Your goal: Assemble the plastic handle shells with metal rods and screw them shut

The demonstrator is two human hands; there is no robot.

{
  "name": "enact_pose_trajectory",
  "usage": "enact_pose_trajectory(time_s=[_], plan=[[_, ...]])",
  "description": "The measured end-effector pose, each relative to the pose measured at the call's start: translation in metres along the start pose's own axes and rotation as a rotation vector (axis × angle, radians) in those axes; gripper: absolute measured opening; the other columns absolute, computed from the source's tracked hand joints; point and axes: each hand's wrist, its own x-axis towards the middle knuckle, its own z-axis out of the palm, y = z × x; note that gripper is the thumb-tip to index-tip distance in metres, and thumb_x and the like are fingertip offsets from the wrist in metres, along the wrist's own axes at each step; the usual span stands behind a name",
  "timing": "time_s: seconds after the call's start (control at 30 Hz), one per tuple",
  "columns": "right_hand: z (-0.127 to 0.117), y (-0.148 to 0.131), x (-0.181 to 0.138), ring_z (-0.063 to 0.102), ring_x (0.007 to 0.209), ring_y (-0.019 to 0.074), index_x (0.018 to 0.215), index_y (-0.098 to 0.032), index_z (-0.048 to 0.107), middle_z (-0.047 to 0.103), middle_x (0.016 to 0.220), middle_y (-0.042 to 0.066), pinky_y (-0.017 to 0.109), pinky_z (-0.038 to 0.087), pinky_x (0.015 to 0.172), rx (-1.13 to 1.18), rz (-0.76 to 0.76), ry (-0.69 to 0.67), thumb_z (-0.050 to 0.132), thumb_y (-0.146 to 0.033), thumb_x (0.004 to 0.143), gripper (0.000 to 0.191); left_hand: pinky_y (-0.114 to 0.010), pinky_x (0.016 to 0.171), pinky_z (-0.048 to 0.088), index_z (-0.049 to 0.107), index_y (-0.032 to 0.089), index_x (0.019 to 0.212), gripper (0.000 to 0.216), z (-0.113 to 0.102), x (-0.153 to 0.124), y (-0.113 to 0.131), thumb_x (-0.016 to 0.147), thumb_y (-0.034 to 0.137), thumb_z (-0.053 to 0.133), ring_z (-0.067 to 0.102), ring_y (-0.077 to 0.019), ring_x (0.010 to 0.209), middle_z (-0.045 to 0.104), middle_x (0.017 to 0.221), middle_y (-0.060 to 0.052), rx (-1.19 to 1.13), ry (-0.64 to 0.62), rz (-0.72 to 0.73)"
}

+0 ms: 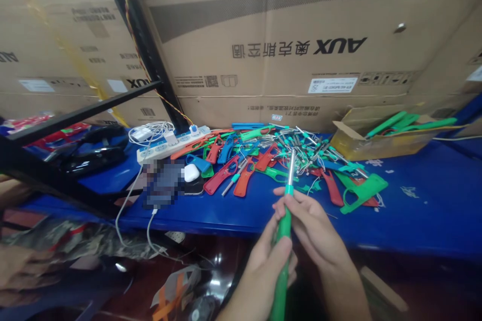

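Gripping one slim green plastic tool (283, 241), apparently metal-tipped, both left hand (263, 271) and right hand (314, 233).

Entry: the person's own body, two parts showing, placed against the front edge of the blue table (414, 241).

1. Left hand (263, 266): showing just below the table edge. It is appearing bare, with slim fingers and a rounded thumb tip. The wrist and forearm are running on uncovered, with no sleeve reaching them, down to the bottom of the view.

2. Right hand (312, 230): showing across the table edge, to the right of the first. It is appearing bare, with long fingers and knuckle creases showing faintly. The forearm is likewise showing uncovered. Finer detail is blurring out.
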Motion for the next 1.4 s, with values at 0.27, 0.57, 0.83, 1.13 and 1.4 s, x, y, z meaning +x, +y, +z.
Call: enact_pose_trajectory(time_s=[0.27, 0.57, 0.83, 1.13, 1.4], plan=[[-0.002, -0.010, 0.012, 0.062, 0.074, 0.0147, 0.102, -0.016, 0.073, 0.067, 0.073, 0.001, 0.026, 0.049, 0.072, -0.008, -0.058, 0.013, 0.082, -0.046, 0.085, 0.035, -0.018, 0.044, 0.029, 0.059, 0.021, 0.127, 0.058, 0.000, -0.015, -0.005, 0.085, 0.057, 0.076, 0.035, -0.0015, 0.043, 0.046, 0.071, 0.006, 0.112, -0.085, -0.079], [0.000, -0.008, 0.017, 0.069, 0.101, 0.0225, 0.102, -0.020, 0.075, 0.075, 0.108, 0.008, 0.039, 0.053, 0.096, -0.056, -0.141, 0.011, 0.071, -0.054, 0.092, 0.036, -0.019, 0.049, 0.040, 0.053, 0.025, 0.147, 0.068, -0.012, -0.019, -0.016, 0.088, 0.053, 0.073, 0.042, -0.0055, 0.048, 0.052, 0.075, 0.004, 0.233, 0.047, -0.005], [0.002, -0.006, 0.005, 0.063, 0.093, 0.0197, 0.093, -0.019, 0.075, 0.071, 0.097, 0.005, 0.032, 0.051, 0.090, -0.169, -0.158, 0.122, 0.085, -0.049, 0.080, 0.034, -0.043, 0.119, 0.041, 0.055, 0.028, 0.149, 0.059, -0.019, -0.017, -0.013, 0.092, 0.036, 0.070, 0.055, -0.0303, 0.139, 0.062, 0.147, -0.009, 0.741, 0.342, 0.333], [0.005, 0.007, -0.013, 0.064, 0.109, 0.0231, 0.099, -0.022, 0.077, 0.071, 0.115, 0.007, 0.037, 0.050, 0.100, -0.041, -0.190, 0.032, 0.064, -0.053, 0.098, 0.033, -0.040, 0.109, 0.052, 0.051, 0.028, 0.153, 0.061, -0.029, -0.019, -0.007, 0.095, 0.032, 0.068, 0.065, -0.0303, 0.129, 0.067, 0.141, -0.009, 0.924, 0.305, 0.518], [0.023, 0.005, -0.018, 0.060, 0.103, 0.0178, 0.082, -0.024, 0.070, 0.069, 0.107, 0.003, 0.024, 0.050, 0.084, -0.002, -0.272, 0.022, 0.055, -0.047, 0.104, 0.036, -0.031, 0.107, 0.053, 0.049, 0.029, 0.154, 0.060, -0.020, -0.029, -0.002, 0.096, 0.018, 0.058, 0.070, -0.0245, 0.121, 0.069, 0.138, -0.005, 0.955, 0.283, 0.581]])
